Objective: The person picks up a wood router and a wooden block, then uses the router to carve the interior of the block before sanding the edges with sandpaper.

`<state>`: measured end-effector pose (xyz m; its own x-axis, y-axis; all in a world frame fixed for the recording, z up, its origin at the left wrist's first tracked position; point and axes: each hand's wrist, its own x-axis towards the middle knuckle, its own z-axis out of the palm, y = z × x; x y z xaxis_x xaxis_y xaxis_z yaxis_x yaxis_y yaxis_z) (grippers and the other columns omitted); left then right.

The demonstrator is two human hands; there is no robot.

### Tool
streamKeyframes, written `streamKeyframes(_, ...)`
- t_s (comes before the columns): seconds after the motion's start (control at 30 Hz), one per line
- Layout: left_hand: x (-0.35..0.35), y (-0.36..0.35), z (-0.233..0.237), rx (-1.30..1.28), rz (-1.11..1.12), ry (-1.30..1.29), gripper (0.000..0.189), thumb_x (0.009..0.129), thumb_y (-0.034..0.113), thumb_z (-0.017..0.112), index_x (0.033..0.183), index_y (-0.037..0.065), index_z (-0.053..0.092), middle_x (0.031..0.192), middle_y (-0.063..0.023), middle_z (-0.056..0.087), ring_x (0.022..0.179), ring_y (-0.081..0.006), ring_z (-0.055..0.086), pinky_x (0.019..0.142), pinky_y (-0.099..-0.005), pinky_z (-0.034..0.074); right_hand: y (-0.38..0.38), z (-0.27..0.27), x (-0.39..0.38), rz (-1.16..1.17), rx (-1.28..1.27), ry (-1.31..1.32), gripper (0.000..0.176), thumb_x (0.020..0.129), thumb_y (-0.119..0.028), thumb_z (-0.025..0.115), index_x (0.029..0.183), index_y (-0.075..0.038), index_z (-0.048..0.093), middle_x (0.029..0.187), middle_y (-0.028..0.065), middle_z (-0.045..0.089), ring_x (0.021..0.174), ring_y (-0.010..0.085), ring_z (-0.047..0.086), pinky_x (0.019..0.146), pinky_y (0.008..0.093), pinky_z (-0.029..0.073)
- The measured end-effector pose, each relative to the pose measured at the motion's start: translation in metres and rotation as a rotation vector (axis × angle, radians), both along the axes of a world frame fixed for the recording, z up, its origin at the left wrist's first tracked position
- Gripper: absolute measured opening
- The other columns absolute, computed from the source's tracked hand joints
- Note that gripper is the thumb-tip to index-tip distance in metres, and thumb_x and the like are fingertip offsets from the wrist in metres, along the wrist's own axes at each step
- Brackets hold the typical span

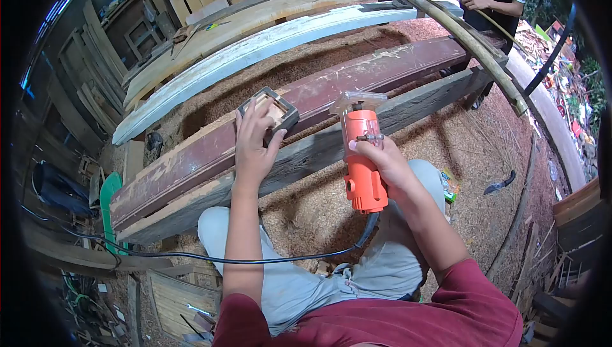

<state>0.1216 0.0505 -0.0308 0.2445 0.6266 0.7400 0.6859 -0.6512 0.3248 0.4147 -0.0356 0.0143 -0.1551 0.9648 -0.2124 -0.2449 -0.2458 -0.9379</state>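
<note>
My left hand (254,146) grips a small square wooden box (290,118), its fingers over the near rim and the thumb along the side. The box has dark outer walls and a pale inside, and it sits tilted on the reddish-brown beam (376,70). My right hand (390,167) is wrapped round an orange trim router (363,184), its clear base plate (360,100) pointing away from me over the grey plank. A black cord (268,261) runs from the router's near end across my lap to the left.
A white-painted beam (255,47) and long boards lie beyond the brown beam. At the upper right another person (494,3) holds a thin stick near a round pole (472,44). Sawdust covers the ground (306,219). A green object (110,200) stands at the left.
</note>
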Motion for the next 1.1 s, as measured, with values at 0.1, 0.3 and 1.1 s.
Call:
streamKeyframes(0.1, -0.003, -0.012, 0.016, 0.037, 0.046, -0.062, 0.068, 0.083, 0.040, 0.089, 0.133, 0.012, 0.052, 0.165, -0.0155, 0.046, 0.158, -0.0443, 0.034, 0.129, -0.0649, 0.021, -0.003, 0.001, -0.003, 0.003, -0.010, -0.017, 0.039, 0.092, -0.030, 0.082, 0.116, -0.007, 0.060, 0.096, 0.0024, 0.066, 0.081, 0.0119, 0.066, 0.072, 0.0329, 0.057)
streamKeyframes(0.3, -0.026, -0.019, 0.030, -0.183, 0.265, 0.058, 0.127, 0.061, 0.055, 0.099, 0.161, 0.012, 0.033, 0.163, -0.0239, 0.044, 0.151, -0.0456, 0.042, 0.128, -0.0631, 0.025, -0.008, 0.003, -0.006, 0.048, -0.044, -0.001, 0.039, 0.092, -0.029, 0.082, 0.116, -0.007, 0.060, 0.095, 0.0021, 0.065, 0.081, 0.0121, 0.066, 0.072, 0.0329, 0.057)
streamKeyframes(1.1, -0.015, -0.013, 0.020, 0.058, 0.094, -0.089, 0.112, 0.066, 0.001, 0.088, 0.160, 0.022, 0.031, 0.169, -0.0182, 0.027, 0.155, -0.0441, 0.033, 0.126, -0.0511, 0.037, -0.009, -0.007, -0.014, 0.070, -0.037, 0.019, 0.038, 0.092, -0.025, 0.082, 0.117, -0.006, 0.060, 0.097, 0.0033, 0.067, 0.082, 0.0127, 0.068, 0.073, 0.0337, 0.060)
